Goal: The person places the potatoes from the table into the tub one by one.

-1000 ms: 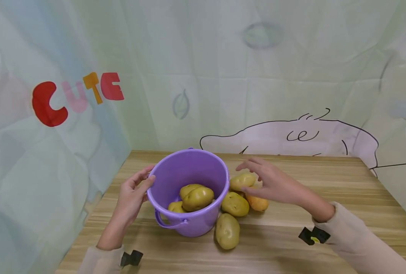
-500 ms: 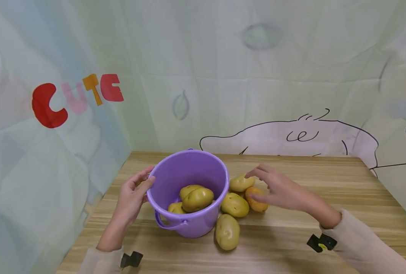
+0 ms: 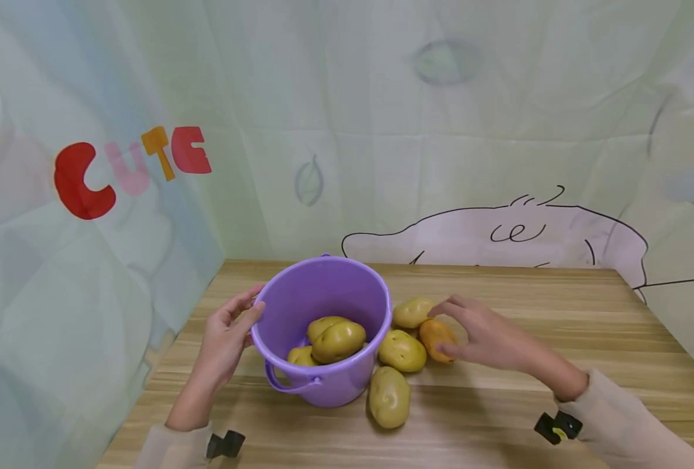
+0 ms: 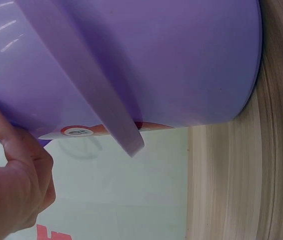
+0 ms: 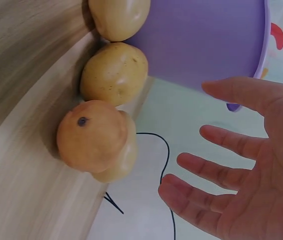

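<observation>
A purple bucket [image 3: 341, 385] stands on the table with a few potatoes [image 3: 340, 341] inside. My left hand [image 3: 221, 335] holds its rim at the left, thumb over the edge; the left wrist view shows these fingers [image 4: 24, 155] against the bucket wall [image 4: 181, 60]. To the bucket's right lie three potatoes [image 3: 389, 397] and an orange-yellow mango [image 3: 437, 339]. Over the mango's right side hovers my right hand [image 3: 487, 335], fingers spread and bent slightly. In the right wrist view, that hand [image 5: 251, 165] is apart from the mango [image 5: 92, 136], with nothing between its fingers.
The wooden table [image 3: 528, 293] runs back to a printed cloth backdrop [image 3: 441, 163]. On its left side the backdrop bears coloured letters [image 3: 83, 182]. A purple handle [image 4: 81, 75] hangs down along the bucket's outside.
My right hand has moved right and toward me, from above the far potato to beside the mango, uncovering both more. My left hand and the bucket have stayed put.
</observation>
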A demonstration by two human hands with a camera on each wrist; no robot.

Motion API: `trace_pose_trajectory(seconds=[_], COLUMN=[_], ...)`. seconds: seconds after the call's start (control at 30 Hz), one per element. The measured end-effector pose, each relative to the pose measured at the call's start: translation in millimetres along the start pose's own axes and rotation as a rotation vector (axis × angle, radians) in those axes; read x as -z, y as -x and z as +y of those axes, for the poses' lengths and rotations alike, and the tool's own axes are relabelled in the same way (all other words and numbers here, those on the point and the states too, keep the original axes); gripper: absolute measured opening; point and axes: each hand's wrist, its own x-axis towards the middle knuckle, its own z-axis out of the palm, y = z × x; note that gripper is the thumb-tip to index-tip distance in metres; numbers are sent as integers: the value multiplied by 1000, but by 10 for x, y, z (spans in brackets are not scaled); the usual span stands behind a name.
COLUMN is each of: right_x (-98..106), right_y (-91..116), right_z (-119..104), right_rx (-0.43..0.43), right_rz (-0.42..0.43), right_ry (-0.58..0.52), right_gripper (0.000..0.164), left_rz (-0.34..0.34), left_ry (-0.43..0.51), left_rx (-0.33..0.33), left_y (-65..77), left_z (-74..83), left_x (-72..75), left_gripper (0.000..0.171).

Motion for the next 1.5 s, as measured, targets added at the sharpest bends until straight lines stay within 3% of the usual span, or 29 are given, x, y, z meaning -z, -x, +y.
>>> trace_pose_trajectory(seconds=[0.43, 0.93, 1.5], right_x=[-117, -260, -388], right_y=[112, 186, 185], right_z=[83, 146, 219], right_rx=[-38, -38, -1], right_rz=[-38, -88, -29], right_ry=[54, 38, 33], right_gripper=[48, 56, 61], left_rz=[17, 21, 22], left_ry=[-3, 3, -21], left_rx=[21, 19, 18], left_y=[4, 6, 10], left_z=[15, 19, 11], left_x=[-21, -31, -20], left_gripper=[47, 45, 46])
